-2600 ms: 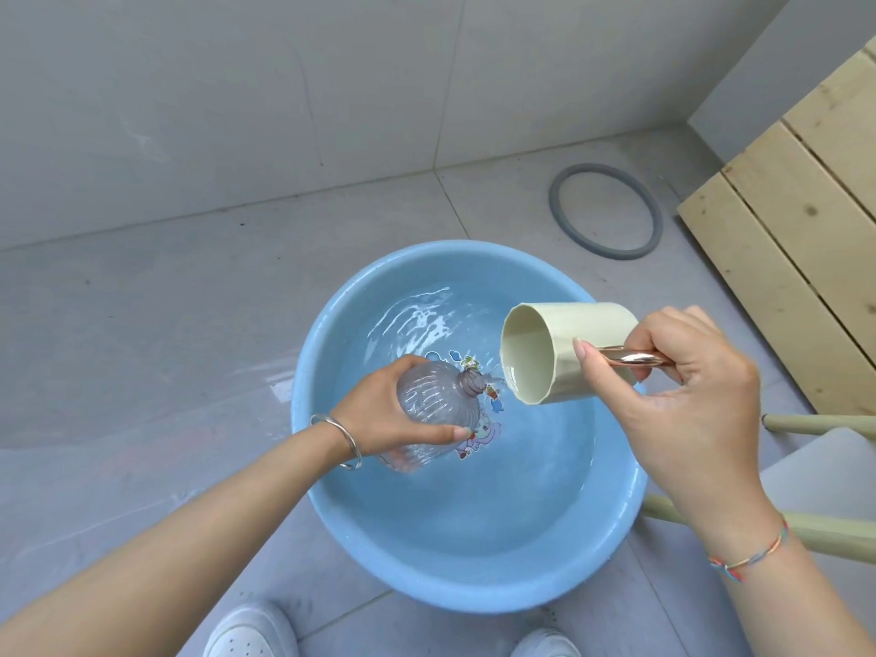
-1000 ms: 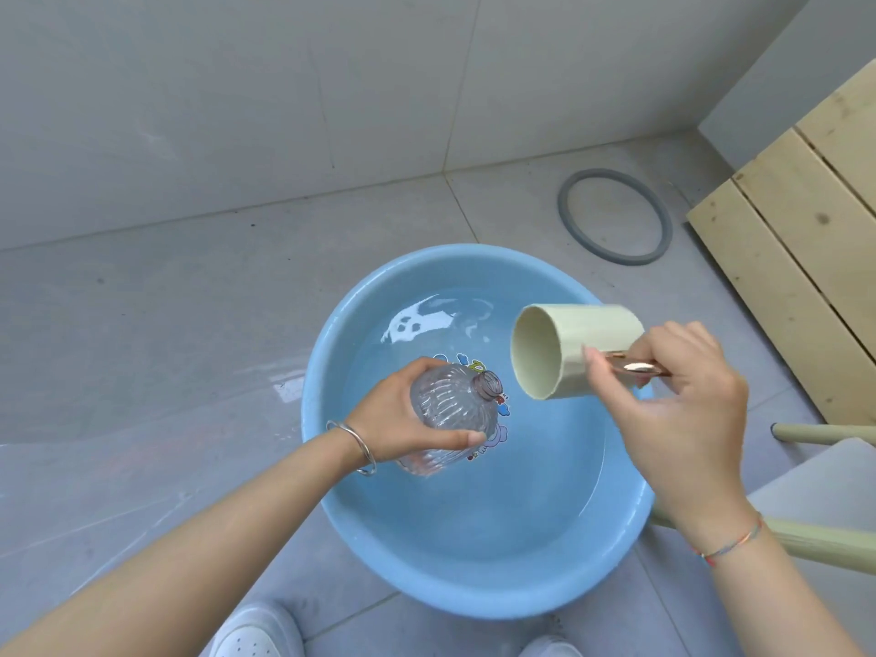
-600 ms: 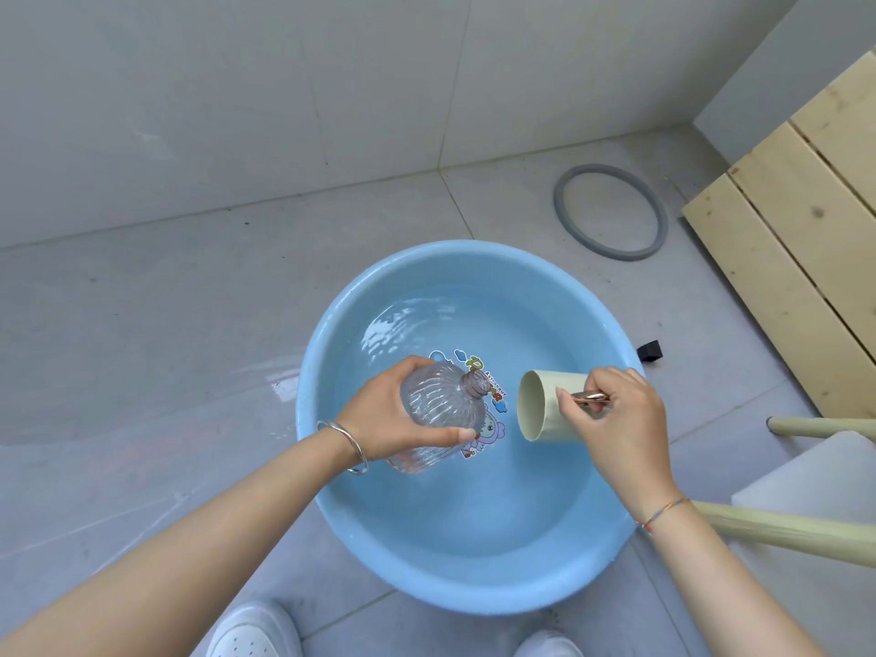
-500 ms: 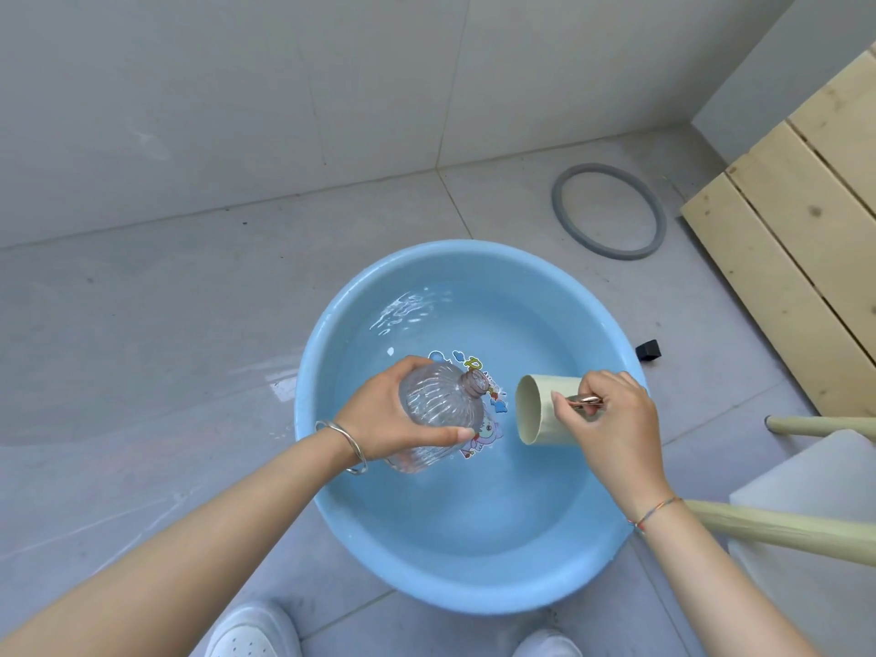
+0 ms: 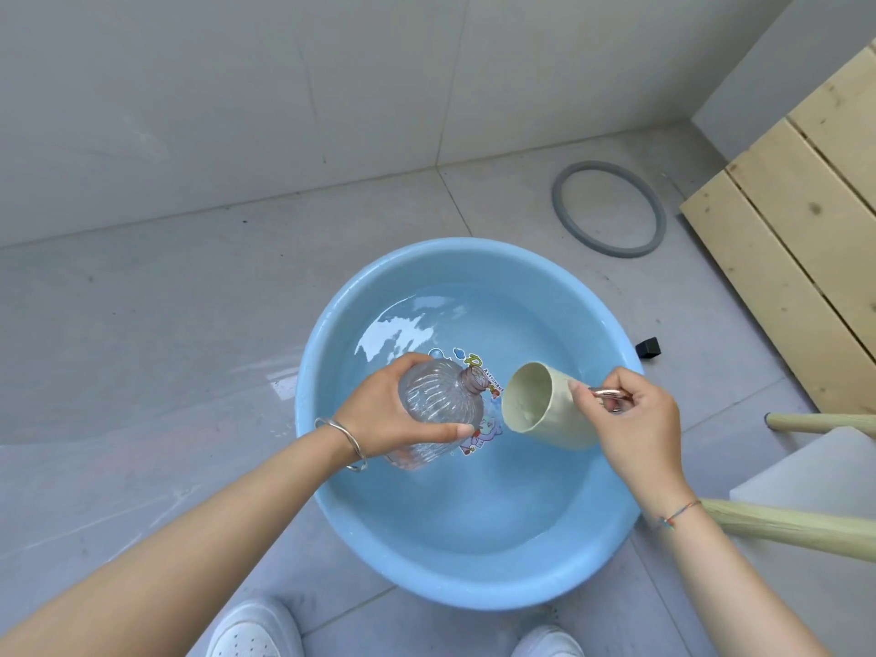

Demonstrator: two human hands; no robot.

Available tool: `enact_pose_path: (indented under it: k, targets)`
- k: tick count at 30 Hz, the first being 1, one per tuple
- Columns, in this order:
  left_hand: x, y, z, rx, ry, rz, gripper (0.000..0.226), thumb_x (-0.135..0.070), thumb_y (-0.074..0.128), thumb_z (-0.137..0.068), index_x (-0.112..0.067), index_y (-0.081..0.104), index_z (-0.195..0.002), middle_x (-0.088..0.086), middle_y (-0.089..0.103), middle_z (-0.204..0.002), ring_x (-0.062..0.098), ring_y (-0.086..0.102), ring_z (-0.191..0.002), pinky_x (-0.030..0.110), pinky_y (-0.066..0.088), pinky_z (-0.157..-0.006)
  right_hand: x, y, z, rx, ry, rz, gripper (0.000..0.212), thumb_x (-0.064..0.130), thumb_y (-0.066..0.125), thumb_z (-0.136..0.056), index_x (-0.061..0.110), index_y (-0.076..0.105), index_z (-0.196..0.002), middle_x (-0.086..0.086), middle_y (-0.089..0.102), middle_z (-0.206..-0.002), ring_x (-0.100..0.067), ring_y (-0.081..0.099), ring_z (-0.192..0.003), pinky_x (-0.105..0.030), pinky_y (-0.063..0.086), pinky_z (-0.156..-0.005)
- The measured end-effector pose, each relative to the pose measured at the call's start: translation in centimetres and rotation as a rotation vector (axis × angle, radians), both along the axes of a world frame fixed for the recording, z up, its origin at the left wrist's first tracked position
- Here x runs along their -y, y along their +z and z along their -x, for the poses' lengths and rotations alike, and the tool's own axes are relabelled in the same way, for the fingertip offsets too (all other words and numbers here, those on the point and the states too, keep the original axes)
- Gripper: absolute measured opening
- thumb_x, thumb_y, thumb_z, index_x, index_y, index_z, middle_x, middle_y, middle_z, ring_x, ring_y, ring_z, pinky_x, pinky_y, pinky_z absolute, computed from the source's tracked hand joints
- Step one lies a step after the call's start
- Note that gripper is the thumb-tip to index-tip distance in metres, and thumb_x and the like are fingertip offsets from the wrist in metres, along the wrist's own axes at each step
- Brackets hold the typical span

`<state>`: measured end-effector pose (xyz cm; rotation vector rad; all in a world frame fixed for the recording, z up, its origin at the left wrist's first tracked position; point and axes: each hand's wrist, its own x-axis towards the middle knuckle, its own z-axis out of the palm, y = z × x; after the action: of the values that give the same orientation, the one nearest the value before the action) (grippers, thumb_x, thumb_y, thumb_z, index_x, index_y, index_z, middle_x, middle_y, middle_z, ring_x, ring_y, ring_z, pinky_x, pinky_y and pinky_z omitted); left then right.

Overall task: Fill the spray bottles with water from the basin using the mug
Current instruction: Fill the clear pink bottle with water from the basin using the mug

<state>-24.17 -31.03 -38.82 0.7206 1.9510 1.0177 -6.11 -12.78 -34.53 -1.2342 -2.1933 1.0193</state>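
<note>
Gripping the spray bottle [image 5: 438, 410] in the left hand [image 5: 379, 414], tilted over the basin [image 5: 474, 591], neck toward the right hand [image 5: 640, 438]. Pinching the mug [image 5: 554, 419] by its handle there, mouth just beside the neck. Pouring step, seemingly; next, aligning lip over that narrow opening.

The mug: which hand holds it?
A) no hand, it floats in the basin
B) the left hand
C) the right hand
C: the right hand pinches the mug by its handle, while the left hand grips the bottle.
</note>
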Motion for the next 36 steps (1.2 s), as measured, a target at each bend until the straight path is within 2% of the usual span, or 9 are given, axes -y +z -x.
enact_pose_path:
  k: [5, 11, 13, 17, 19, 24, 30, 34, 36]
  targets:
    - [-0.1, 0.3, -0.1, 0.003, 0.003, -0.026, 0.091, -0.071, 0.077, -0.036, -0.038, 0.052, -0.117, -0.021, 0.062, -0.111, -0.002, 0.059, -0.104, 0.026, 0.046, -0.097, 0.4, 2.7, -0.1, -0.196, -0.041, 0.117, 0.046, 0.014, 0.074, -0.081, -0.002, 0.037, -0.061, -0.007, 0.037, -0.058, -0.006, 0.028, -0.050, -0.016, 0.023, -0.046]
    - [0.0, 0.3, -0.3, -0.008, 0.006, -0.061, 0.088, -0.067, 0.080, -0.040, -0.036, 0.054, -0.118, -0.023, 0.064, -0.108, -0.005, 0.060, -0.101, 0.024, 0.047, -0.094, 1.3, 6.1, 0.9, -0.263, -0.005, -0.002, 0.041, 0.012, 0.076, -0.079, -0.001, 0.042, -0.059, 0.006, 0.044, -0.050, -0.002, 0.037, -0.048, -0.011, 0.029, -0.049]
    - [-0.1, 0.4, -0.3, -0.011, 0.007, -0.075, 0.086, -0.066, 0.081, -0.041, -0.035, 0.054, -0.117, -0.023, 0.065, -0.107, -0.006, 0.060, -0.100, 0.021, 0.047, -0.092, 1.5, 6.9, 1.1, -0.276, 0.013, -0.037, 0.039, 0.012, 0.076, -0.079, 0.000, 0.044, -0.059, 0.004, 0.045, -0.052, -0.002, 0.038, -0.049, -0.011, 0.029, -0.051]
    - [-0.2, 0.7, -0.4, -0.015, 0.007, -0.082, 0.083, -0.066, 0.080, -0.042, -0.037, 0.054, -0.115, -0.024, 0.064, -0.106, -0.009, 0.059, -0.099, 0.015, 0.045, -0.089, 1.9, 7.9, 1.4, -0.268, 0.061, -0.100, 0.038, 0.013, 0.077, -0.078, 0.002, 0.045, -0.060, -0.011, 0.046, -0.063, -0.005, 0.038, -0.054, -0.013, 0.031, -0.054]
    - [-0.2, 0.7, -0.4, -0.006, 0.005, -0.086, 0.083, -0.065, 0.081, -0.042, -0.037, 0.054, -0.115, -0.024, 0.064, -0.108, -0.008, 0.059, -0.100, 0.015, 0.045, -0.089, 2.0, 8.1, 1.5, -0.266, 0.093, -0.126, 0.039, 0.013, 0.077, -0.078, 0.006, 0.044, -0.059, -0.009, 0.045, -0.063, -0.007, 0.038, -0.056, -0.012, 0.031, -0.056]
    - [-0.1, 0.8, -0.4, -0.003, 0.003, -0.093, 0.085, -0.065, 0.080, -0.041, -0.036, 0.054, -0.117, -0.025, 0.063, -0.108, -0.010, 0.058, -0.100, 0.011, 0.043, -0.088, 2.4, 8.5, 1.8, -0.217, 0.181, -0.273, 0.040, 0.023, 0.073, -0.076, 0.017, 0.038, -0.057, 0.013, 0.045, -0.060, -0.009, 0.038, -0.062, -0.015, 0.030, -0.058]
    - [-0.1, 0.7, -0.4, 0.009, 0.006, -0.094, 0.084, -0.063, 0.081, -0.042, -0.035, 0.054, -0.116, -0.022, 0.065, -0.107, -0.005, 0.060, -0.100, 0.019, 0.046, -0.091, 2.7, 8.7, 2.0, -0.182, 0.241, -0.393, 0.042, 0.021, 0.073, -0.077, 0.018, 0.036, -0.057, 0.007, 0.041, -0.063, -0.010, 0.036, -0.064, -0.017, 0.028, -0.059]
    - [-0.1, 0.7, -0.5, 0.023, 0.010, -0.099, 0.088, -0.063, 0.081, -0.041, -0.033, 0.054, -0.119, -0.022, 0.065, -0.108, -0.006, 0.061, -0.100, 0.017, 0.046, -0.090, 2.9, 9.0, 2.2, -0.165, 0.266, -0.460, 0.040, 0.018, 0.073, -0.077, 0.013, 0.039, -0.057, 0.013, 0.036, -0.057, -0.009, 0.034, -0.064, -0.017, 0.027, -0.059]
    - [-0.1, 0.7, -0.5, 0.025, 0.014, -0.105, 0.087, -0.063, 0.081, -0.041, -0.034, 0.054, -0.118, -0.023, 0.065, -0.107, -0.008, 0.060, -0.099, 0.013, 0.044, -0.089, 3.0, 9.2, 2.2, -0.156, 0.271, -0.486, 0.040, 0.018, 0.073, -0.077, 0.011, 0.040, -0.056, 0.009, 0.038, -0.057, -0.009, 0.034, -0.064, -0.018, 0.027, -0.060]
